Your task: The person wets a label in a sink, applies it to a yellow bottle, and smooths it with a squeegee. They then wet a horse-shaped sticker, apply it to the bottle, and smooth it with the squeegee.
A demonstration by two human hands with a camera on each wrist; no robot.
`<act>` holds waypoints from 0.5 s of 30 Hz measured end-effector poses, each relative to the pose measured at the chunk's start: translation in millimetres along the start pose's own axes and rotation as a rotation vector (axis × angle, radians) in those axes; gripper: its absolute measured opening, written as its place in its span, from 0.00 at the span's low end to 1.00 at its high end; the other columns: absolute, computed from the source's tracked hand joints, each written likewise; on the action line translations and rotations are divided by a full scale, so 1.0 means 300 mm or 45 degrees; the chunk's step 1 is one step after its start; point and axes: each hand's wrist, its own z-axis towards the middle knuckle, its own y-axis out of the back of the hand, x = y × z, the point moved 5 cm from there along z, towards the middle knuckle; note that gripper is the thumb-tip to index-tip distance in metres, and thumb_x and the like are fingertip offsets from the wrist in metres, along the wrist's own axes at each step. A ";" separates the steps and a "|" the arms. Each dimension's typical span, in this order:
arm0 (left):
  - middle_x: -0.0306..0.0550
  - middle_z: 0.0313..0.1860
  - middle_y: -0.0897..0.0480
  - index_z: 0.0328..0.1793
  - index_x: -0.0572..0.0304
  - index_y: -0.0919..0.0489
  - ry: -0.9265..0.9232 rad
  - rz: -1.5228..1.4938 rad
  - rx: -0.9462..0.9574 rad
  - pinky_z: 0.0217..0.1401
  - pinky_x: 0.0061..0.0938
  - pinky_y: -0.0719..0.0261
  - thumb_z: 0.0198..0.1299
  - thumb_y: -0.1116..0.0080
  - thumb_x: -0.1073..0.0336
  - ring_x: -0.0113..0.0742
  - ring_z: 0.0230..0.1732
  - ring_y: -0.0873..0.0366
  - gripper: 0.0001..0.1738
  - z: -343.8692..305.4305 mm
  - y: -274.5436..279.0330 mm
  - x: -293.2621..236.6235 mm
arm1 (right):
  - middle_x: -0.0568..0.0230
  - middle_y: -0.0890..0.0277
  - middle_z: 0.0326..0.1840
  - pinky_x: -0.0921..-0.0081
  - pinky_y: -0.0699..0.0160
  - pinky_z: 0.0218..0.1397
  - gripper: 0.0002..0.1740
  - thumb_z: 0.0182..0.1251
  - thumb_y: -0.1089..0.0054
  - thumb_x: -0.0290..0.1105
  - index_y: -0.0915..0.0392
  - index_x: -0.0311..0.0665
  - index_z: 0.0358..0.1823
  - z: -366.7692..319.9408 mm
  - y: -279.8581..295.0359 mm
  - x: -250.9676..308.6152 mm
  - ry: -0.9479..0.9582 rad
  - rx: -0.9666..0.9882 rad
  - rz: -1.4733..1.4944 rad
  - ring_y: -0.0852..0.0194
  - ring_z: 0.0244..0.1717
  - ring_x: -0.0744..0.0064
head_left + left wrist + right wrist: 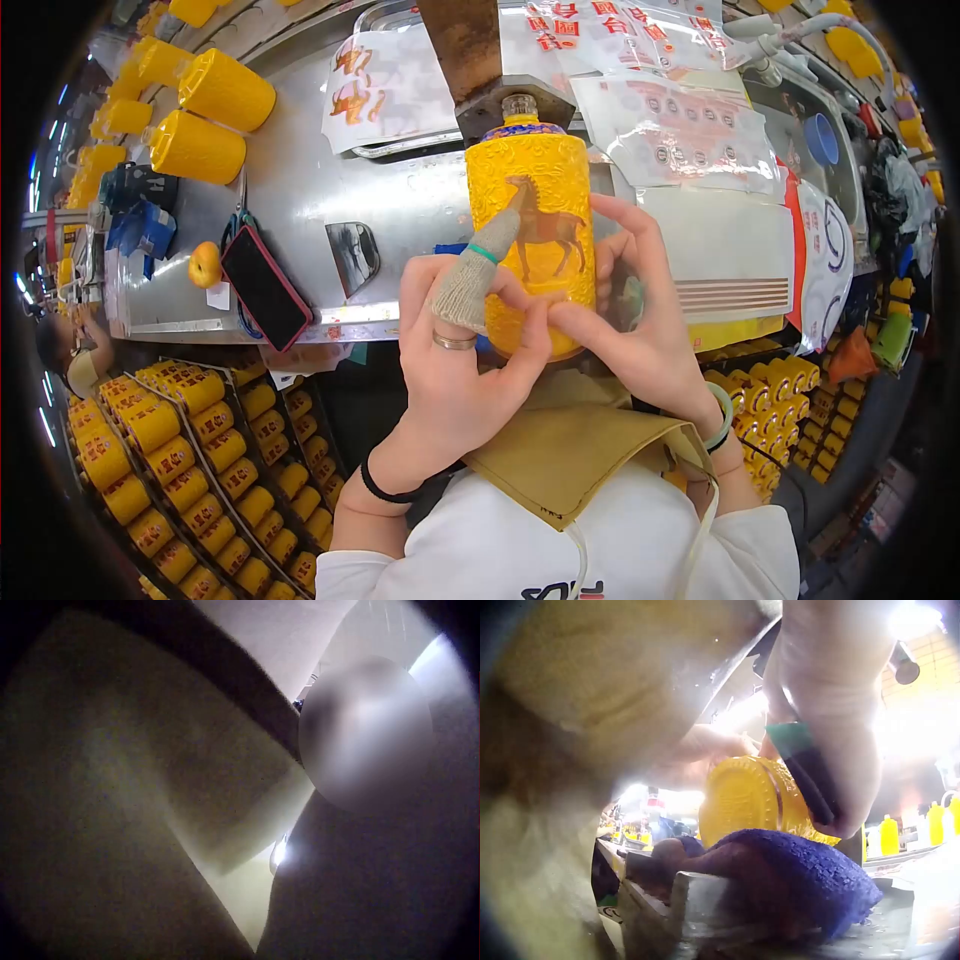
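A yellow embossed bottle [530, 165] with a brown horse picture lies on its side, neck away from me. My left hand [450, 360] reaches over its near left part. A grey knitted cover [465, 290] with a green band sits on its index finger. My right hand [650, 340] lies along the bottle's right side, index finger extended, other fingers curled on a small green-and-black flat piece [808, 769]. Both thumb tips meet over the bottle's near end; I cannot tell whether the left fingers pinch anything there. The left wrist view is mostly dark and blurred.
A blue cloth [795, 877] lies under the bottle in the right wrist view. Printed sheets [680, 130] cover the metal bench's right side. A phone [265, 285], an apple [205, 265] and yellow bottles [225, 90] stand left. Racks of yellow bottles [190, 430] stand below the bench.
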 end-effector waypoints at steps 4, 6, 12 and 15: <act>0.41 0.37 0.17 0.65 0.70 0.20 -0.015 0.000 0.030 0.51 0.31 0.25 0.52 0.27 0.80 0.37 0.44 0.25 0.31 0.006 0.004 0.005 | 0.71 0.35 0.41 0.77 0.32 0.48 0.48 0.62 0.23 0.32 0.42 0.37 0.79 -0.003 -0.003 -0.001 -0.011 -0.004 -0.008 0.37 0.42 0.77; 0.40 0.37 0.18 0.65 0.71 0.21 -0.020 0.007 0.048 0.50 0.31 0.24 0.52 0.28 0.80 0.36 0.44 0.25 0.31 0.007 0.006 0.003 | 0.70 0.35 0.41 0.78 0.32 0.48 0.48 0.62 0.23 0.33 0.42 0.37 0.79 -0.003 -0.002 -0.006 -0.001 -0.011 -0.006 0.37 0.42 0.77; 0.40 0.35 0.20 0.71 0.70 0.23 -0.050 -0.019 0.042 0.50 0.30 0.27 0.51 0.29 0.80 0.35 0.43 0.26 0.36 0.008 0.008 0.019 | 0.70 0.35 0.41 0.79 0.33 0.47 0.50 0.61 0.23 0.33 0.45 0.37 0.81 -0.006 -0.005 -0.007 -0.062 -0.019 0.034 0.37 0.42 0.78; 0.41 0.43 0.20 0.76 0.66 0.27 0.130 -0.084 0.067 0.54 0.30 0.29 0.53 0.32 0.80 0.33 0.48 0.28 0.40 0.030 0.011 0.026 | 0.71 0.35 0.42 0.80 0.33 0.47 0.51 0.62 0.23 0.32 0.47 0.37 0.82 -0.008 -0.009 -0.010 -0.099 -0.032 0.121 0.37 0.42 0.79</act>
